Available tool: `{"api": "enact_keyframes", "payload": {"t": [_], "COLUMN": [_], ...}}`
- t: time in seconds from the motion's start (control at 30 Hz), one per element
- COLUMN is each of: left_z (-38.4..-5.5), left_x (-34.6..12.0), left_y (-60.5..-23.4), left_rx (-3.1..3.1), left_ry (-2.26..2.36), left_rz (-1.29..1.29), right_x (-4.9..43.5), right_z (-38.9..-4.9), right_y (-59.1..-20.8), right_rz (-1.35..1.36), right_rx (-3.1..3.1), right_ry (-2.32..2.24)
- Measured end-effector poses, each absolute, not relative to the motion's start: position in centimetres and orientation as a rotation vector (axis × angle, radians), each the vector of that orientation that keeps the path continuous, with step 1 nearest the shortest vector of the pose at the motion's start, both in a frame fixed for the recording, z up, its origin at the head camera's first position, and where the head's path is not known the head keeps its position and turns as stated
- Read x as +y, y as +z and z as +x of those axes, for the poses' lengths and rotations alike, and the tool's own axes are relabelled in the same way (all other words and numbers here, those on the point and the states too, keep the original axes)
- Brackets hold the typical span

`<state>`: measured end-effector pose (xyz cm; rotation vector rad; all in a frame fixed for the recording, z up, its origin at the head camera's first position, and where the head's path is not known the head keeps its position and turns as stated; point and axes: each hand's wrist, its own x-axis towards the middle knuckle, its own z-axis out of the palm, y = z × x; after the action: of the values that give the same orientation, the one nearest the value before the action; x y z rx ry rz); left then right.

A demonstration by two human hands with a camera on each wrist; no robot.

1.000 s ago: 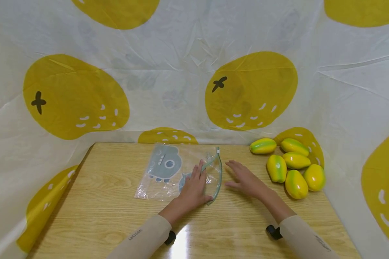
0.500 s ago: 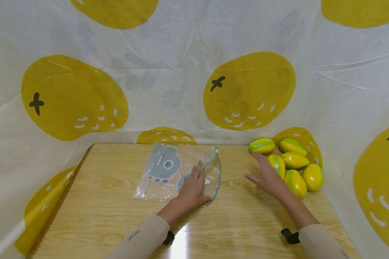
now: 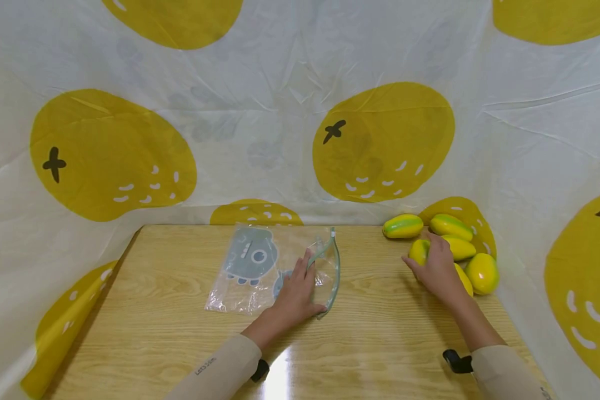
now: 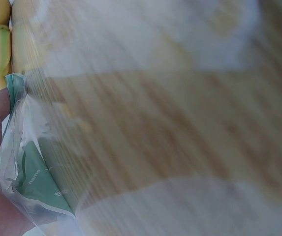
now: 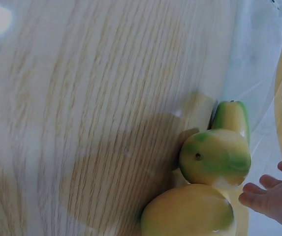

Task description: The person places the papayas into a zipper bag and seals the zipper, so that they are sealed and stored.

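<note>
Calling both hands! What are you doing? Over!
Left hand resting on clear bag. Right hand spread over one yellow-green fruit. Other fruits crowded close by.

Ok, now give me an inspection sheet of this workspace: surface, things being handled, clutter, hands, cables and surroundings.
Surface: light wood-grain table, with a bright reflection near the front.
Things handled: clear printed bag lying flat, green zip edges parted; six yellow-green fruits grouped at the table's right, some partly hidden.
Clutter: nothing seen.
Hands: left hand rests on the bag near its mouth; right hand spread over one fruit, firm grip not confirmed.
Cables: nothing seen.
Surroundings: white cloth with large yellow fruit prints, behind and at both sides.
</note>
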<state>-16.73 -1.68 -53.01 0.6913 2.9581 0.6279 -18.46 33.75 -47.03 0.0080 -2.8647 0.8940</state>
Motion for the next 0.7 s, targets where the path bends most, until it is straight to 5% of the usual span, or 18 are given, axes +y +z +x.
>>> {"api": "enact_keyframes", "payload": {"t": [0.7], "left_z": [-16.7], "left_x": [-1.6], "left_y": [-52.8], "left_rx": [2.943], "left_ry": [0.596], "left_rz": [0.683], "right_x": [34.6], "right_z": [-19.8], "right_y": [-47.7], "right_rz": [-0.150], "right_rx": [-3.033], "right_ry": [0.842]}}
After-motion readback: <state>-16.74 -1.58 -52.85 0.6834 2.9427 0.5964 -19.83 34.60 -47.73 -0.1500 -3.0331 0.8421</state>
